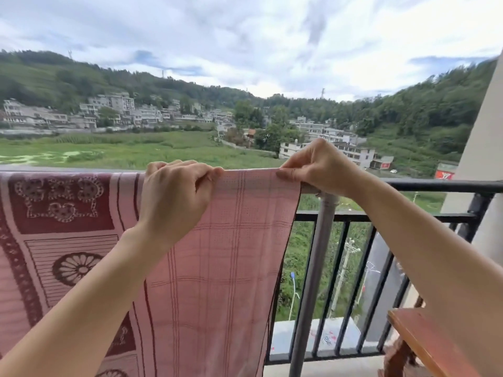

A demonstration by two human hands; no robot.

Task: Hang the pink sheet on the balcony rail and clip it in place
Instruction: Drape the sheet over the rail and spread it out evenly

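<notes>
A person on a balcony drapes a pink sheet (217,268) over the balcony rail (435,185), both bare forearms reaching forward from the bottom of the frame. At lower right, nearest the camera, stands a piece of brown wooden furniture (427,344), only partly in view.

The sheet, checked at its right end and patterned in dark red to the left, already lies across the top of the rail and falls in a long panel on the balcony side. The left hand (177,194) grasps the fold at the top, fingers curled over it and thumb pressed against the cloth. The right hand (319,167) pinches the sheet's right top corner, just above a grey post (313,268) that rises to the rail in front of the black bars (340,281).

By the look of it, the hanging is largely done and the hands are squaring up or tensioning the top edge. No clip can be seen on the sheet, on the rail or in either hand, so the clipping appears not yet begun; one hand will likely have to let go to fetch a clip.

Beyond the bars lie a green field (136,151), a cluster of pale houses (114,110) and wooded hills (408,110) under a cloudy sky.
</notes>
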